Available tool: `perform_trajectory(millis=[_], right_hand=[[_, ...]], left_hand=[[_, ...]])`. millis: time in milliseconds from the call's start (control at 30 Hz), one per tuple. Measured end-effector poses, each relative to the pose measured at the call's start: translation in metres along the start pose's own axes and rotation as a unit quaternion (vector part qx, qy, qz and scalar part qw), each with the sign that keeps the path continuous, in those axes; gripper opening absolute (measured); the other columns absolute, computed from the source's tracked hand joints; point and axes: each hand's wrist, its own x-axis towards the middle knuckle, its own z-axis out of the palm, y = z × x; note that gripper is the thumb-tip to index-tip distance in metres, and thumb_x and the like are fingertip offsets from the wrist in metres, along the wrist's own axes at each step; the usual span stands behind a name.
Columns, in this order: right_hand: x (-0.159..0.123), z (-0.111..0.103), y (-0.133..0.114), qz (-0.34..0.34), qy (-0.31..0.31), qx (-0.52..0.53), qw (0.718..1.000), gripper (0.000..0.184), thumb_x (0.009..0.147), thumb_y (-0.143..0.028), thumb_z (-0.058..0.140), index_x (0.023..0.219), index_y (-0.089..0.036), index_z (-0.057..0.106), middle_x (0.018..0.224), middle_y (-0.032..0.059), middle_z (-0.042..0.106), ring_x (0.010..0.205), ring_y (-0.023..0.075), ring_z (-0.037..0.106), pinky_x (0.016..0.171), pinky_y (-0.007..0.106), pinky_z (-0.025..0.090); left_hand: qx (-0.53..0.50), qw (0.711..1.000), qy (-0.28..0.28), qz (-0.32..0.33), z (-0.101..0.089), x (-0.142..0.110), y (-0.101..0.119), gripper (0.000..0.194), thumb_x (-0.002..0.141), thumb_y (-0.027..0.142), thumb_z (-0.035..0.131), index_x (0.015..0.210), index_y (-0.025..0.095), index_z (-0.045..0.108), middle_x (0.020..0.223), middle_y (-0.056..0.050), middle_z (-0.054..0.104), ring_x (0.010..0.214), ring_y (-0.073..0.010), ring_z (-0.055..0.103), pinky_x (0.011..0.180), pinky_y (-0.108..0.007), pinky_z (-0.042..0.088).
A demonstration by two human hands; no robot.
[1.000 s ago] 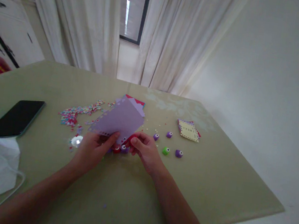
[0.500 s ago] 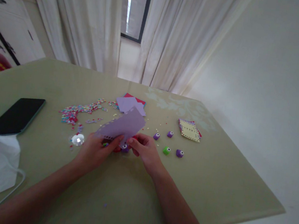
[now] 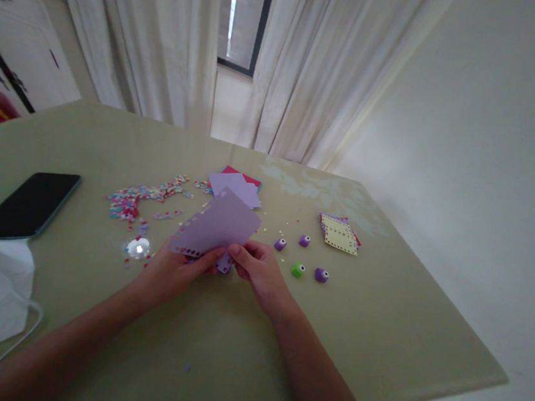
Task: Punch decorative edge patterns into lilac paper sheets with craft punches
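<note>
Pale curtains flank a dark-framed window behind the olive table, beside a white wall.

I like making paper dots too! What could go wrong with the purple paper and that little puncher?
The left hand and right hand pinch the purple paper at the small punch, so a finger could get nipped. The paper might slip, giving a crooked hole. A sleeve or arm could scatter the confetti pile.

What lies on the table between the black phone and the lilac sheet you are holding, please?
In the head view, a scatter of coloured paper bits and a small shiny disc lie between the phone and the lilac sheet.
</note>
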Motion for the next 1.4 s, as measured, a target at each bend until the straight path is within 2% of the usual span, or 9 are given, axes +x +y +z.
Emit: perform_trajectory(millis=[200, 600, 933, 1133, 1300, 1400], right_hand=[[0.000, 0.000, 0.001, 0.020, 0.004, 0.005, 1.000, 0.062, 0.072, -0.076, 0.083, 0.063, -0.021, 0.054, 0.052, -0.0079, 0.041, 0.049, 0.0090, 0.029, 0.051, 0.030, 0.016], [0.000, -0.001, 0.003, 0.030, 0.001, -0.014, 0.999, 0.062, 0.071, -0.078, 0.082, 0.065, -0.021, 0.057, 0.053, -0.0081, 0.040, 0.051, 0.0097, 0.027, 0.052, 0.030, 0.015], [0.001, 0.004, 0.004, 0.017, 0.013, 0.001, 1.000, 0.056, 0.069, -0.072, 0.085, 0.068, -0.020, 0.065, 0.057, -0.0063, 0.043, 0.054, 0.0106, 0.028, 0.054, 0.030, 0.016], [-0.001, -0.004, -0.004, 0.005, -0.033, 0.006, 0.999, 0.047, 0.076, -0.065, 0.084, 0.078, -0.020, 0.071, 0.063, -0.0050, 0.049, 0.055, 0.0104, 0.032, 0.054, 0.029, 0.018], [-0.004, -0.023, -0.021, -0.005, 0.027, 0.032, 0.999, 0.045, 0.072, -0.059, 0.089, 0.088, -0.021, 0.072, 0.073, -0.0015, 0.061, 0.060, 0.0120, 0.043, 0.055, 0.028, 0.024], [-0.003, -0.035, -0.026, -0.031, 0.064, 0.010, 0.997, 0.043, 0.080, -0.061, 0.082, 0.090, -0.021, 0.075, 0.072, -0.0006, 0.061, 0.060, 0.0125, 0.043, 0.055, 0.028, 0.024]], left_hand=[[-0.006, 0.999, -0.041, 0.007, -0.004, 0.001, 0.002, 0.035, 0.090, 0.052, 0.063, 0.071, 0.023, 0.068, 0.065, 0.000, 0.072, 0.061, -0.0206, 0.067, 0.062, -0.030, 0.056], [-0.006, 0.999, -0.052, 0.001, -0.004, 0.001, 0.006, 0.038, 0.092, 0.054, 0.063, 0.069, 0.023, 0.068, 0.065, 0.000, 0.071, 0.061, -0.0191, 0.066, 0.062, -0.028, 0.055], [-0.022, 0.999, -0.028, -0.004, 0.000, 0.000, 0.002, 0.033, 0.089, 0.054, 0.068, 0.077, 0.024, 0.074, 0.072, -0.002, 0.079, 0.067, -0.0230, 0.072, 0.065, -0.031, 0.059], [-0.011, 0.999, 0.002, -0.047, -0.003, 0.000, 0.000, 0.036, 0.085, 0.057, 0.070, 0.072, 0.024, 0.075, 0.071, -0.004, 0.079, 0.068, -0.0259, 0.074, 0.065, -0.034, 0.061], [-0.016, 0.998, 0.044, -0.035, -0.003, -0.003, 0.002, 0.035, 0.087, 0.056, 0.068, 0.080, 0.023, 0.078, 0.083, -0.006, 0.083, 0.078, -0.0288, 0.077, 0.074, -0.039, 0.064], [-0.021, 0.998, 0.051, -0.030, -0.003, -0.005, 0.002, 0.033, 0.086, 0.055, 0.070, 0.077, 0.024, 0.077, 0.084, -0.005, 0.083, 0.080, -0.0287, 0.077, 0.078, -0.038, 0.065]])
